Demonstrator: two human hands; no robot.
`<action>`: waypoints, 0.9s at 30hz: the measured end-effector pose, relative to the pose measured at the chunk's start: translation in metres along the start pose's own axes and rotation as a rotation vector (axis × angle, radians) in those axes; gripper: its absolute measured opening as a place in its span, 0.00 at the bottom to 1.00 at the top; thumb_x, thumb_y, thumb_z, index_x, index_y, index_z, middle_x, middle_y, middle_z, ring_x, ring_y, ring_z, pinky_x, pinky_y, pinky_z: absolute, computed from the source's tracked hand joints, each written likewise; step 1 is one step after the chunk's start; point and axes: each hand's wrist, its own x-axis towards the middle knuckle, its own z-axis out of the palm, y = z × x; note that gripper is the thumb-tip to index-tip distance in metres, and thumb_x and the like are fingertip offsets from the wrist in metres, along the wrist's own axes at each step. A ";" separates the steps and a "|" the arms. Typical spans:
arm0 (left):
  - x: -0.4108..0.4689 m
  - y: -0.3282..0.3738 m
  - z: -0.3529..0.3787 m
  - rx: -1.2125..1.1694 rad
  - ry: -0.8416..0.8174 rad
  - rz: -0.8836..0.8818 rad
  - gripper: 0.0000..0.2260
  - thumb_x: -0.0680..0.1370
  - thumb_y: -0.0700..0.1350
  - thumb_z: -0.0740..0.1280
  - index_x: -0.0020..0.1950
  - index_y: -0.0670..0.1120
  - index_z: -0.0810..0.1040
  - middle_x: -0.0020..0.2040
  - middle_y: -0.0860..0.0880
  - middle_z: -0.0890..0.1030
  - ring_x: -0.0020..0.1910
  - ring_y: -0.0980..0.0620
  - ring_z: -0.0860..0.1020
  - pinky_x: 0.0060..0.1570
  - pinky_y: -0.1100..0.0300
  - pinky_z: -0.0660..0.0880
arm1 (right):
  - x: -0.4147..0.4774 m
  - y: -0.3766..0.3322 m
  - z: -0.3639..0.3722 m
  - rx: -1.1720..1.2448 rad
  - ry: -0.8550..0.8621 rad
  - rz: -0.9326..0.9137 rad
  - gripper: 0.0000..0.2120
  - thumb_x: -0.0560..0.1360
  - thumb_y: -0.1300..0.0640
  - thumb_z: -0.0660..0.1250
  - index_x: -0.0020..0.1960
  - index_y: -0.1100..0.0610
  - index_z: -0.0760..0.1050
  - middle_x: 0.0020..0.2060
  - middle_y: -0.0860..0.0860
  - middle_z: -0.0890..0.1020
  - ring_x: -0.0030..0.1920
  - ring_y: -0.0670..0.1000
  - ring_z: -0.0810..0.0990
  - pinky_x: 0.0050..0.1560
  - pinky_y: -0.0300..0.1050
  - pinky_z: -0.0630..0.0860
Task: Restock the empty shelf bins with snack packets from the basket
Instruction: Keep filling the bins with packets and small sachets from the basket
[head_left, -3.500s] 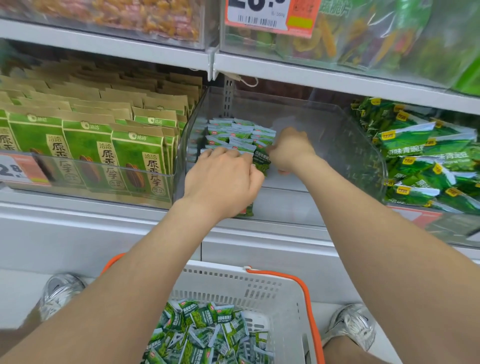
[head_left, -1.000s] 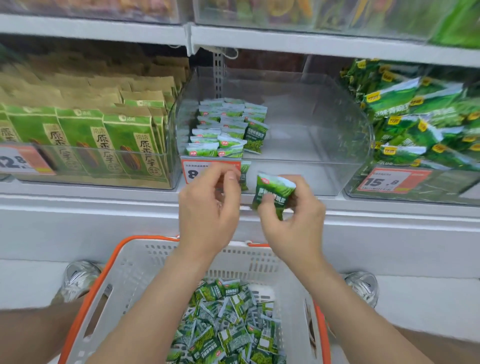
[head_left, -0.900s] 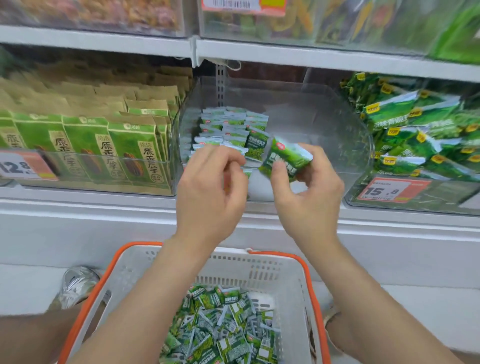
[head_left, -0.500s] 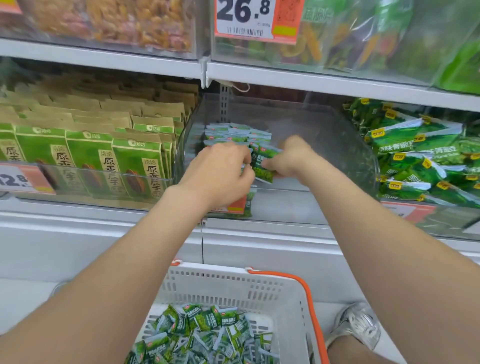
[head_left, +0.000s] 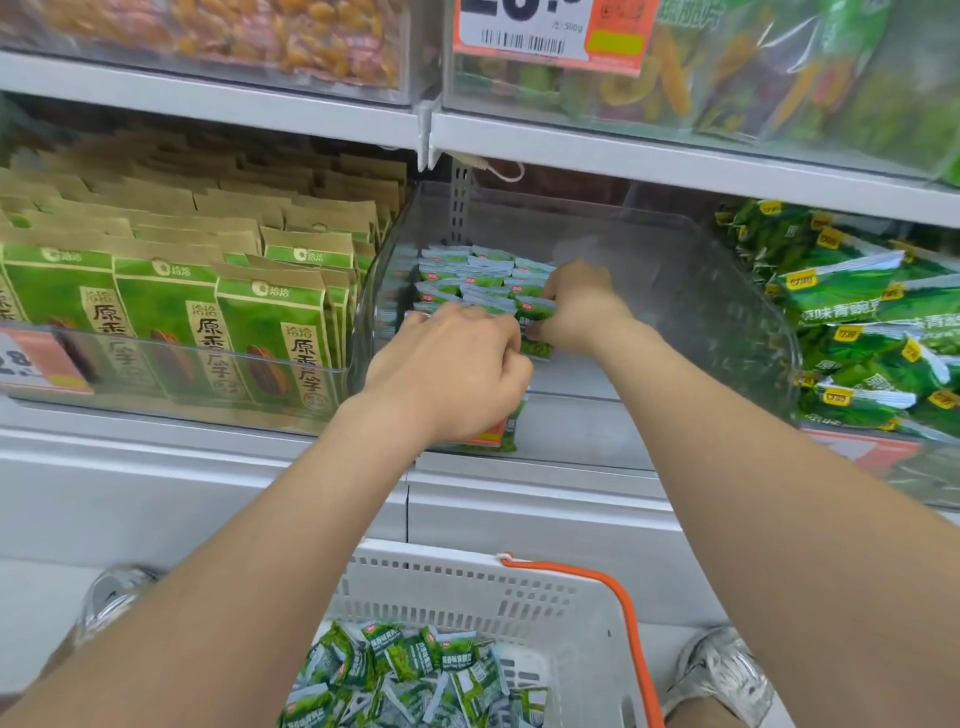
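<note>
Head view: two hands reach into one clear shelf bin, the right hand pinching one green snack packet against the stacked packets. The left hand curls its fingers alongside; its hold cannot be told. One basket sits below.

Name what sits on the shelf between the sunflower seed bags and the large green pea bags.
Head view: a clear bin, small green packets rowed at its left, left hand and right hand inside it.
</note>
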 end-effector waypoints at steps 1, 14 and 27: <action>0.000 0.000 0.000 0.000 -0.002 -0.004 0.22 0.76 0.56 0.50 0.59 0.54 0.79 0.58 0.50 0.81 0.60 0.45 0.76 0.59 0.45 0.72 | -0.001 0.000 0.002 0.014 0.011 0.026 0.35 0.70 0.43 0.80 0.69 0.58 0.72 0.63 0.57 0.79 0.63 0.60 0.80 0.57 0.47 0.78; -0.005 0.003 -0.003 -0.026 0.014 -0.071 0.20 0.78 0.55 0.54 0.63 0.50 0.77 0.62 0.48 0.79 0.63 0.44 0.74 0.62 0.47 0.68 | -0.024 0.015 -0.004 0.248 -0.218 -0.065 0.17 0.77 0.66 0.63 0.63 0.58 0.81 0.46 0.54 0.82 0.47 0.52 0.78 0.53 0.48 0.82; -0.011 0.008 -0.006 0.064 0.195 -0.099 0.20 0.77 0.53 0.53 0.51 0.43 0.80 0.48 0.44 0.81 0.51 0.39 0.77 0.51 0.46 0.73 | -0.084 0.020 -0.026 0.335 0.048 -0.045 0.18 0.75 0.66 0.57 0.58 0.66 0.81 0.54 0.65 0.82 0.59 0.65 0.78 0.58 0.58 0.80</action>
